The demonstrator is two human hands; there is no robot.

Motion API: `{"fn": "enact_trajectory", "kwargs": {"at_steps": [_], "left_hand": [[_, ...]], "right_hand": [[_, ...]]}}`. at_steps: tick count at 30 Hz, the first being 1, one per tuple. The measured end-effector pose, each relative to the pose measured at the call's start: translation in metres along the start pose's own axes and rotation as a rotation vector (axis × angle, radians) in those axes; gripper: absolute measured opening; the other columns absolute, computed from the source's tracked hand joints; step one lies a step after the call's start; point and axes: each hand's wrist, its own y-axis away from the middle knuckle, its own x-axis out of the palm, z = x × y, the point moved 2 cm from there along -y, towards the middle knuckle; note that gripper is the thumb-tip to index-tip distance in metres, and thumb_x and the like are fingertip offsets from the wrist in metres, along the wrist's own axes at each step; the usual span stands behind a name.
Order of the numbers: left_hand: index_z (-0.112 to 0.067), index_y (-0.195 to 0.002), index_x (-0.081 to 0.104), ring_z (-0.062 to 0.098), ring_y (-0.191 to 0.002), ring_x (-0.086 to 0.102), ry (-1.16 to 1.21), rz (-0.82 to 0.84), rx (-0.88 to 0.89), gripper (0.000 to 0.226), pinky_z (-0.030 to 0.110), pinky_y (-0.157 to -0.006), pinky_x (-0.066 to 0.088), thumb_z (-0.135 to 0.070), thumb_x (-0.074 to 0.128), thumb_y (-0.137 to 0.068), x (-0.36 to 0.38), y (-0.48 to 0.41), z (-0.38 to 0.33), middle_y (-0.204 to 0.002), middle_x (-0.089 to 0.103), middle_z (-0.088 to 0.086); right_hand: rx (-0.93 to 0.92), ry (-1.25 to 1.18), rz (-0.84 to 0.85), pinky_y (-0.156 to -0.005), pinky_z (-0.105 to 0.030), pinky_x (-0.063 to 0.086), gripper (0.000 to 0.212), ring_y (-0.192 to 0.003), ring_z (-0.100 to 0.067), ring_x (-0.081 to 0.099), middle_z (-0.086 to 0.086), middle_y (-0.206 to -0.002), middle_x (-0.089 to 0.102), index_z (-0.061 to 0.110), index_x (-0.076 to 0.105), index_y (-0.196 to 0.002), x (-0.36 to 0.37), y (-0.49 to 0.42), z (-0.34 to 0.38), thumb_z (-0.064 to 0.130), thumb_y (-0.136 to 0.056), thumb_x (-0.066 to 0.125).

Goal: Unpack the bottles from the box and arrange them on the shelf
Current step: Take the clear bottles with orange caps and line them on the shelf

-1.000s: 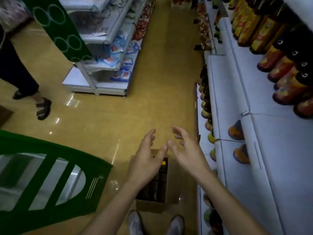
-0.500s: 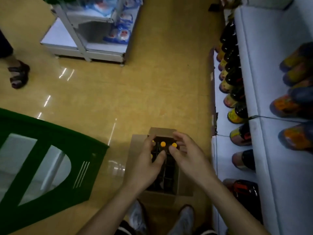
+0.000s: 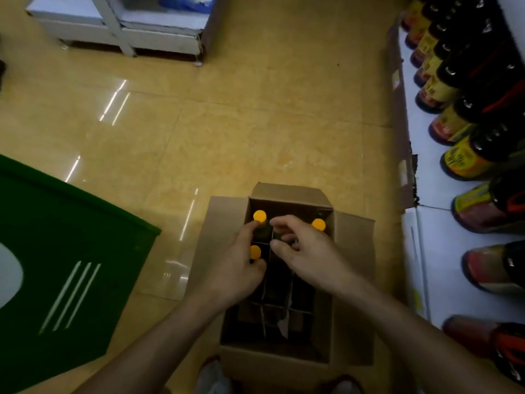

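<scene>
An open cardboard box (image 3: 352, 280) stands on the floor at my feet, split into cells by dividers. Dark bottles with orange caps stand in its far cells: one at the back left (image 3: 259, 216), one at the back right (image 3: 318, 224) and one in the second row left (image 3: 255, 252). My left hand (image 3: 238, 268) reaches into the box, thumb and fingers curled round the neck of the second-row bottle. My right hand (image 3: 306, 251) is beside it, fingers and thumb curled over the middle back cell and hiding the bottle top there. The near cells look dark.
White shelves (image 3: 420, 223) run along the right, holding rows of dark bottles with bright labels (image 3: 460, 157). A green panel (image 3: 56, 251) lies at the left on the yellow tiled floor. Another white shelf unit (image 3: 127, 35) stands across the aisle. My shoes show at the bottom edge.
The camera has tilted down and closer to the box. Both hands have dropped from above the box into its far cells and closed round bottle tops.
</scene>
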Motion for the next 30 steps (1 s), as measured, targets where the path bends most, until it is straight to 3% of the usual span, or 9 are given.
{"fn": "enact_trajectory", "kwargs": {"at_steps": [1,3,6,10,13,17,20,25,30], "left_hand": [[-0.032,-0.157,0.024,0.005,-0.115,0.056,-0.019,0.014,-0.005,0.073,0.019,-0.081,0.052,-0.011,0.058,-0.096,0.003,-0.008,0.002,-0.15,0.045,-0.004],[-0.028,-0.159,0.023,0.012,-0.127,0.053,-0.057,0.017,-0.004,0.071,0.021,-0.09,0.046,-0.015,0.057,-0.098,0.009,-0.024,0.008,-0.153,0.043,-0.003],[-0.024,-0.159,0.024,0.016,-0.138,0.045,-0.11,0.029,0.013,0.073,0.023,-0.099,0.038,-0.016,0.059,-0.096,0.016,-0.043,0.015,-0.154,0.043,0.001],[-0.027,-0.153,0.031,0.011,-0.124,0.052,-0.162,0.055,0.027,0.063,0.019,-0.09,0.047,-0.014,0.057,-0.096,0.024,-0.053,0.026,-0.144,0.051,0.0],[-0.029,-0.152,0.031,0.016,-0.123,0.055,-0.174,0.07,0.015,0.062,0.034,-0.099,0.053,-0.015,0.057,-0.096,0.027,-0.058,0.035,-0.141,0.054,0.0],[-0.034,-0.158,0.018,0.022,-0.133,0.049,-0.226,0.089,0.013,0.076,0.038,-0.107,0.048,-0.016,0.059,-0.097,0.032,-0.062,0.043,-0.152,0.043,0.004],[-0.033,-0.16,0.014,0.023,-0.145,0.038,-0.188,0.072,0.019,0.077,0.034,-0.112,0.04,-0.015,0.057,-0.099,0.031,-0.064,0.043,-0.16,0.034,0.004],[-0.033,-0.159,0.017,0.024,-0.142,0.042,-0.064,0.083,-0.026,0.079,0.041,-0.112,0.046,-0.007,0.058,-0.096,0.026,-0.065,0.045,-0.157,0.036,0.004],[-0.03,-0.16,0.018,0.026,-0.141,0.043,-0.054,0.106,-0.011,0.082,0.046,-0.105,0.052,0.002,0.056,-0.094,0.023,-0.059,0.046,-0.154,0.04,0.012]], "right_hand": [[-0.011,0.03,0.038,-0.099,-0.027,0.05,0.046,-0.124,-0.004,0.054,0.01,-0.141,0.057,0.035,0.046,-0.145,0.005,-0.007,-0.006,0.033,-0.101,0.059],[-0.047,0.095,0.098,-0.098,-0.023,0.048,0.046,-0.127,-0.006,0.054,0.009,-0.144,0.056,0.032,0.046,-0.146,0.017,-0.019,-0.018,0.03,-0.101,0.059],[-0.099,0.141,0.162,-0.106,-0.028,0.047,0.05,-0.135,-0.01,0.05,0.006,-0.148,0.052,0.028,0.044,-0.148,0.029,-0.033,-0.032,0.022,-0.101,0.057],[-0.144,0.218,0.192,-0.106,-0.029,0.045,0.051,-0.136,-0.014,0.049,0.002,-0.148,0.051,0.027,0.041,-0.15,0.041,-0.052,-0.048,0.023,-0.102,0.057],[-0.16,0.261,0.235,-0.109,-0.032,0.045,0.054,-0.136,-0.015,0.048,0.001,-0.149,0.05,0.027,0.039,-0.151,0.051,-0.065,-0.062,0.023,-0.101,0.058],[-0.136,0.289,0.268,-0.106,-0.038,0.05,0.06,-0.131,-0.016,0.053,0.002,-0.146,0.053,0.031,0.038,-0.151,0.068,-0.078,-0.086,0.021,-0.096,0.062],[-0.156,0.29,0.282,-0.101,-0.037,0.051,0.054,-0.124,-0.017,0.056,0.002,-0.138,0.056,0.03,0.043,-0.145,0.081,-0.076,-0.097,0.022,-0.096,0.065],[-0.209,0.208,0.154,-0.108,-0.041,0.042,0.054,-0.132,-0.021,0.045,0.001,-0.141,0.051,0.036,0.045,-0.142,0.103,-0.07,-0.109,0.038,-0.094,0.068],[-0.242,0.16,0.055,-0.095,-0.038,0.045,0.032,-0.12,-0.022,0.05,0.003,-0.128,0.061,0.035,0.058,-0.128,0.12,-0.081,-0.109,0.038,-0.096,0.064]]}}
